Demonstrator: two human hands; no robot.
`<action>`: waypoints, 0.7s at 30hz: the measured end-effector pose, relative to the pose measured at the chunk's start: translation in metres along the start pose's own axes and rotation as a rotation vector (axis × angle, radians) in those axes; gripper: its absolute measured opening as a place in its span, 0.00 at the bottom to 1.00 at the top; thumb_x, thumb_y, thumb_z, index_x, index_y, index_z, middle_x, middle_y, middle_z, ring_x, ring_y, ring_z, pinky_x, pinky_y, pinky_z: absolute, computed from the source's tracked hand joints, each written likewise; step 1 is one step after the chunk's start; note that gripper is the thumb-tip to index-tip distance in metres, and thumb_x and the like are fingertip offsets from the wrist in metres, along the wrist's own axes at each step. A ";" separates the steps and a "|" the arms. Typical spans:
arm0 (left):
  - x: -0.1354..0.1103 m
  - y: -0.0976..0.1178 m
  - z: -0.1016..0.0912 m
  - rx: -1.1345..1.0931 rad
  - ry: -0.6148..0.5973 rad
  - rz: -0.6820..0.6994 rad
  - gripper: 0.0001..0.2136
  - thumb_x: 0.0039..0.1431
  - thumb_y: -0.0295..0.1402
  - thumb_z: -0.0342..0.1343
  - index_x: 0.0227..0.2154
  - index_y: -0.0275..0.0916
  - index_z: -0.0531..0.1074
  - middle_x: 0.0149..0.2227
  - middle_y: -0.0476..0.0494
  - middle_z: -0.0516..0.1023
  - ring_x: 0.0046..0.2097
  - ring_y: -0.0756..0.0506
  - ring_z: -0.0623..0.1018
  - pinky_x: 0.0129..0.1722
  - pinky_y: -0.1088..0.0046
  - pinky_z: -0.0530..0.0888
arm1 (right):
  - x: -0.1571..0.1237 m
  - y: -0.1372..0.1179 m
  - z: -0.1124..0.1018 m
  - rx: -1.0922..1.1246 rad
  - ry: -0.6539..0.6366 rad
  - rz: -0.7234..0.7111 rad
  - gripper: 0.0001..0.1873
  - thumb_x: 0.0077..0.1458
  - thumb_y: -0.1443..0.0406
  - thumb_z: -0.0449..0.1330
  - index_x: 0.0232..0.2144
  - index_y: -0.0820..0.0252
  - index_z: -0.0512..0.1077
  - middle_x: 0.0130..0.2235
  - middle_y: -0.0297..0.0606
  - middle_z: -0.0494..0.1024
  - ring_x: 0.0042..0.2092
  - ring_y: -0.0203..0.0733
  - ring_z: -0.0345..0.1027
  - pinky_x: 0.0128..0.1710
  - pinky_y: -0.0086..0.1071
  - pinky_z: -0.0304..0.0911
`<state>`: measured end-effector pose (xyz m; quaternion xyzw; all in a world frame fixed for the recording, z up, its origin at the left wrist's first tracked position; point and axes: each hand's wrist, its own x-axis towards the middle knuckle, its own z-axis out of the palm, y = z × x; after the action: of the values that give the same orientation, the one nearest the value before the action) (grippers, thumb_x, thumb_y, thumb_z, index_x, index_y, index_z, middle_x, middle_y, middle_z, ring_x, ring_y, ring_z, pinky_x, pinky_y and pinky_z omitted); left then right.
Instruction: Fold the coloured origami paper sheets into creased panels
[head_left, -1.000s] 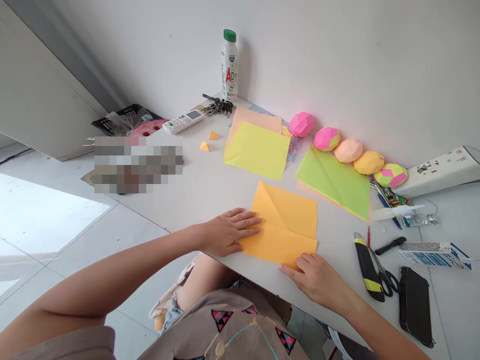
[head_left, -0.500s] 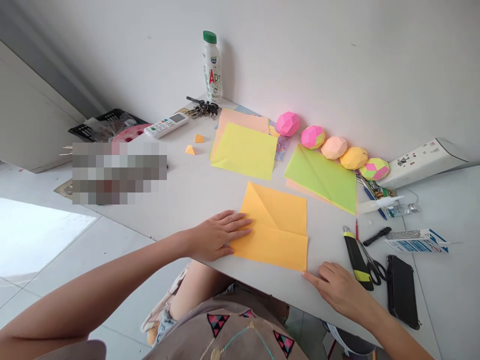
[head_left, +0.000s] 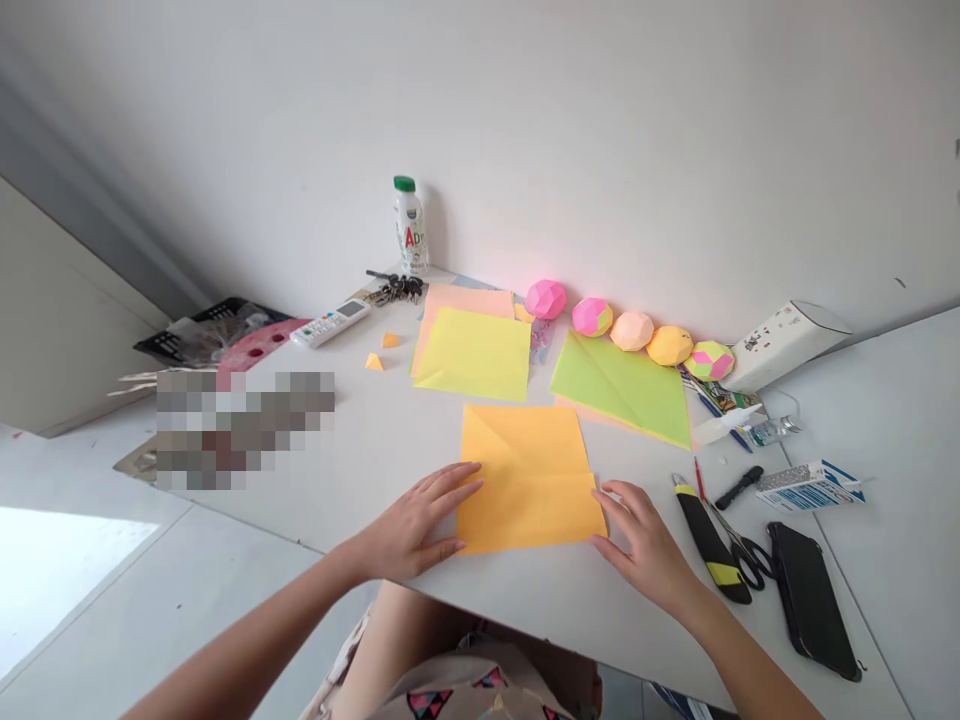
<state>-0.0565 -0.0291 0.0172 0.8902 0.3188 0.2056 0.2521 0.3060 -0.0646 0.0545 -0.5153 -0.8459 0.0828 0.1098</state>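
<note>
An orange sheet of paper [head_left: 525, 490] with crease lines lies flat near the front edge of the table. Along its left side rests my left hand [head_left: 416, 525], fingers spread, with the fingertips on the paper. My right hand [head_left: 645, 545] is at the opposite side, its fingers apart and touching the right edge and lower right corner. Behind the orange sheet lie a yellow sheet [head_left: 476, 352] over a peach one [head_left: 469, 299], and a creased green sheet [head_left: 622, 385] to the right.
Several faceted paper balls [head_left: 631, 331] line the wall. At right are a utility knife [head_left: 712, 540], scissors [head_left: 742, 550], a black phone case [head_left: 814, 600] and a small box [head_left: 814, 487]. At left are a remote [head_left: 330, 323], keys [head_left: 397, 288], a bottle [head_left: 409, 225] and two orange paper bits [head_left: 374, 362].
The orange sheet has turned slightly so its edges sit squarer to me. My right hand has moved up from the lower corner to the right edge. The view has tilted upward.
</note>
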 end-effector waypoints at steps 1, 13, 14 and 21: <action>-0.003 0.000 0.000 -0.040 0.054 -0.033 0.29 0.65 0.39 0.45 0.66 0.46 0.42 0.66 0.38 0.53 0.65 0.37 0.58 0.61 0.55 0.62 | 0.010 -0.002 0.004 -0.016 -0.035 0.046 0.27 0.60 0.56 0.55 0.59 0.56 0.59 0.57 0.49 0.63 0.59 0.52 0.58 0.54 0.47 0.62; -0.002 -0.003 0.016 0.255 0.123 -0.107 0.41 0.57 0.55 0.51 0.67 0.46 0.39 0.62 0.35 0.62 0.62 0.32 0.64 0.59 0.52 0.66 | 0.064 -0.013 0.000 0.078 -0.272 0.221 0.41 0.39 0.55 0.70 0.55 0.56 0.62 0.50 0.44 0.66 0.53 0.52 0.59 0.51 0.44 0.60; -0.001 -0.003 0.018 0.278 0.122 -0.099 0.42 0.57 0.56 0.51 0.67 0.46 0.39 0.62 0.35 0.62 0.62 0.32 0.63 0.59 0.52 0.66 | 0.064 -0.013 0.000 0.101 -0.259 0.226 0.38 0.38 0.55 0.71 0.51 0.56 0.65 0.48 0.42 0.67 0.52 0.51 0.59 0.50 0.44 0.60; -0.003 -0.005 0.018 0.318 0.154 -0.052 0.46 0.52 0.60 0.52 0.67 0.47 0.38 0.63 0.36 0.61 0.62 0.32 0.64 0.58 0.55 0.68 | 0.053 -0.011 0.008 0.243 -0.168 0.257 0.26 0.38 0.63 0.72 0.40 0.57 0.66 0.48 0.39 0.64 0.52 0.46 0.57 0.50 0.39 0.60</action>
<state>-0.0515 -0.0334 -0.0012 0.8920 0.3887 0.2134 0.0882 0.2706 -0.0227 0.0551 -0.5934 -0.7630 0.2405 0.0889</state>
